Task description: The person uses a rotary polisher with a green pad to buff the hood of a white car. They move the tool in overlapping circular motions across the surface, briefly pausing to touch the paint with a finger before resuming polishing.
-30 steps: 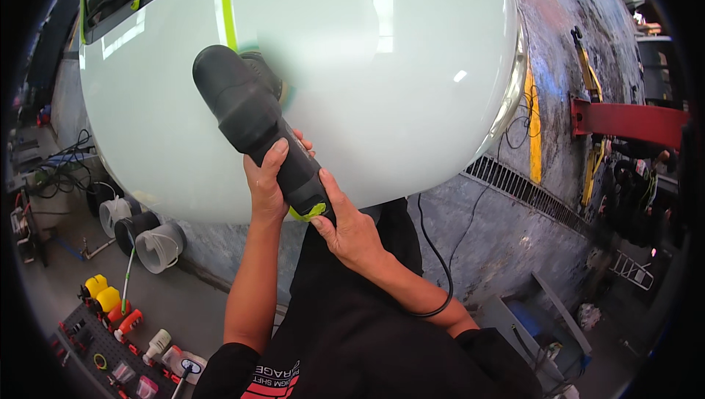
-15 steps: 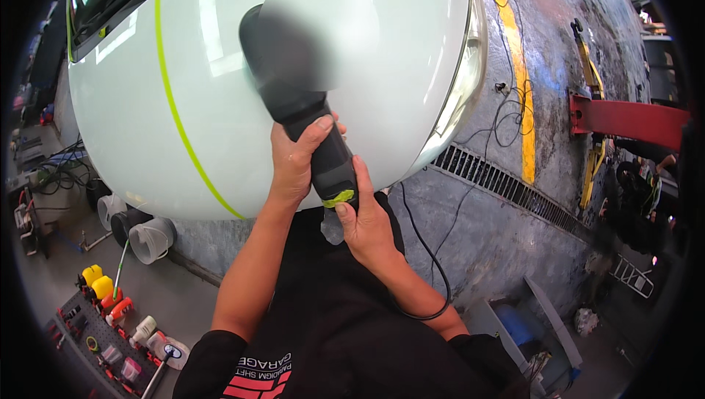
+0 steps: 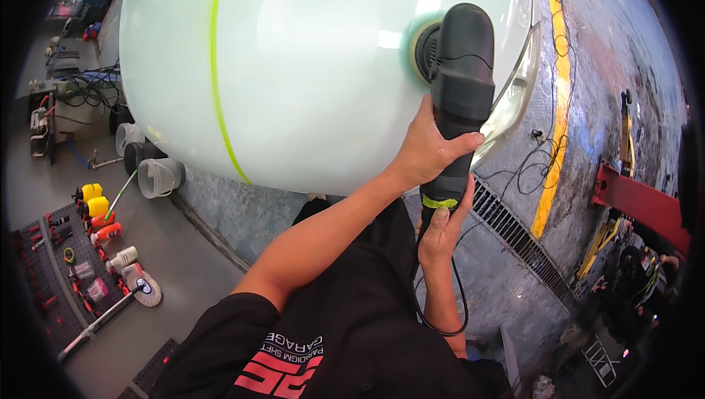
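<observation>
A black car polisher [image 3: 464,61] lies over the right side of a pale white car hood [image 3: 316,98], near the headlight [image 3: 507,116]. Its round pad [image 3: 426,50] rests against the painted surface. Around the middle of the body my left hand [image 3: 432,151] is wrapped, thumb across the top. Lower down, by a strip of yellow-green tape [image 3: 439,203], my right hand [image 3: 443,231] grips the rear end. From there a black cord [image 3: 464,303] loops down past my right forearm. A yellow-green tape line [image 3: 216,83] runs down the hood farther left.
White and black buckets [image 3: 160,177] stand left of the hood. A black pegboard cart [image 3: 55,281] with several bottles [image 3: 121,258] is at lower left. On the right are a floor drain grate [image 3: 525,237], a yellow floor line [image 3: 552,164], loose cables and a red lift arm [image 3: 639,204].
Both hands have carried the polisher rightward across the hood, toward the headlight. The view has shifted as well, so the tape line and buckets sit farther right in the picture.
</observation>
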Motion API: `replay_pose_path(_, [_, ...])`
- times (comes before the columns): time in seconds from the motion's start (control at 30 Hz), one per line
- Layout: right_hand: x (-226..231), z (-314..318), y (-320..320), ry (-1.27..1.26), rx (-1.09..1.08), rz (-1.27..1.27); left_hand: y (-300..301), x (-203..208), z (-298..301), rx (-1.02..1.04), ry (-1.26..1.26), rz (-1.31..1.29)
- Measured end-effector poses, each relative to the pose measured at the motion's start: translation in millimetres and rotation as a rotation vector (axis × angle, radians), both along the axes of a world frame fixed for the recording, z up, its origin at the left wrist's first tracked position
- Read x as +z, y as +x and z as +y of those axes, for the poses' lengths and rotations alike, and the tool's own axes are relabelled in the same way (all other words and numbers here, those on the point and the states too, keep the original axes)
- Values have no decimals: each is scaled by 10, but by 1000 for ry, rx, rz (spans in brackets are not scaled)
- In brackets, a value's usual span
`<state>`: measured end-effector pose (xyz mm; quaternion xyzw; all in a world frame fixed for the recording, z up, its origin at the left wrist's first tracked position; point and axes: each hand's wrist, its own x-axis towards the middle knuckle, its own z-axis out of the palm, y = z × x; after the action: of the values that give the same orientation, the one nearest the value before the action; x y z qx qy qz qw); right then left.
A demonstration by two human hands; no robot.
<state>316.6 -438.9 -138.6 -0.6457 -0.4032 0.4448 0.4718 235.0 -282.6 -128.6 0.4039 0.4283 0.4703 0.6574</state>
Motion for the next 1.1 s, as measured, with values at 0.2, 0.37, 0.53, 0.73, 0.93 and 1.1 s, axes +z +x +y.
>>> replay_pose_path(0.2, [-91,-104,-432,-23,-1,21,-452,-60,-41,-46,-30,62])
replay_pose_path(0.37, [-107,-222,-996,-7,-13,11,-980,-72,-149,-56,-11,43])
replay_pose_path(0.53, [-133,-332,-1553,-32,3,42,-1552,-66,-249,-48,6,25])
replay_pose_path(0.73, [-216,-428,-2171,-7,21,13,-2222,-103,-352,-65,-8,-38])
replay_pose_path(0.93, [-236,-438,-2630,36,75,-52,-2744,-192,-415,-19,-16,-19])
replay_pose_path(1.1, [-229,-447,-2834,-20,204,-70,-3111,-126,-486,25,-56,-55])
